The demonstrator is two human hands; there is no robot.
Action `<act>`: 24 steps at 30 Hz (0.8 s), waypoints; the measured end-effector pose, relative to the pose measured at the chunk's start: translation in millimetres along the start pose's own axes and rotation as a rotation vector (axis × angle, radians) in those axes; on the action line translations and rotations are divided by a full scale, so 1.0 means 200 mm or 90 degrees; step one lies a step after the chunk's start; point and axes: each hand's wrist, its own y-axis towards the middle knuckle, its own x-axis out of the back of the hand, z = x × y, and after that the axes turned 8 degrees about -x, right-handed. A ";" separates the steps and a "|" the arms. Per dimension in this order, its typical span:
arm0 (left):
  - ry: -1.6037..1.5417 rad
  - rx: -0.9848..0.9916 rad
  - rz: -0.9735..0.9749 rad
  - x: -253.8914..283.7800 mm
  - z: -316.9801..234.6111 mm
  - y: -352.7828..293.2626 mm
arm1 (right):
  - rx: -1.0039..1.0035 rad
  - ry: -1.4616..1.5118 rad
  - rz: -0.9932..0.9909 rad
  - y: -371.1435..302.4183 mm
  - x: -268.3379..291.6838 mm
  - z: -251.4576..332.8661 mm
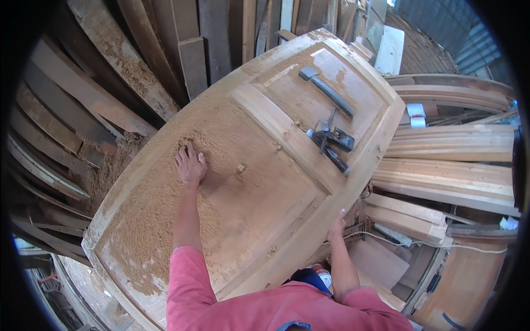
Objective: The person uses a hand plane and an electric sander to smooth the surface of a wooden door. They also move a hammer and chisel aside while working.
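Note:
A wooden panel door [265, 116] lies flat in front of me, with brown sawdust [143, 220] thick over its left side. My left hand [190, 165] rests on the door's large panel in the sawdust, fingers spread and holding nothing. Beside the door's near right edge is my right hand [337, 225], thumb up; its other fingers are mostly hidden. On the far part of the door lie a hammer [331, 95] with a dark handle and a black hand plane [337, 138]. A dark-handled tool [335, 161] sits against the plane, its kind unclear.
Dark boards [118, 60] lean upright along the left and far sides, some dusted with shavings. Stacked pale timber [450, 151] fills the right. A thin white cable [419, 243] runs across the lower right, near a can [322, 274] beside my body.

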 end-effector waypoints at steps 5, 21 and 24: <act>0.088 -0.028 -0.155 -0.22 -0.04 -0.18 | 0.021 -0.040 -0.075 0.13 0.15 -0.07; -0.185 -0.463 -0.082 -0.37 -1.29 -0.94 | -0.036 -0.190 0.124 -0.08 0.30 -0.28; -0.142 -0.507 0.108 -0.31 -1.67 -1.02 | -0.096 -0.187 0.165 -0.20 0.26 -0.19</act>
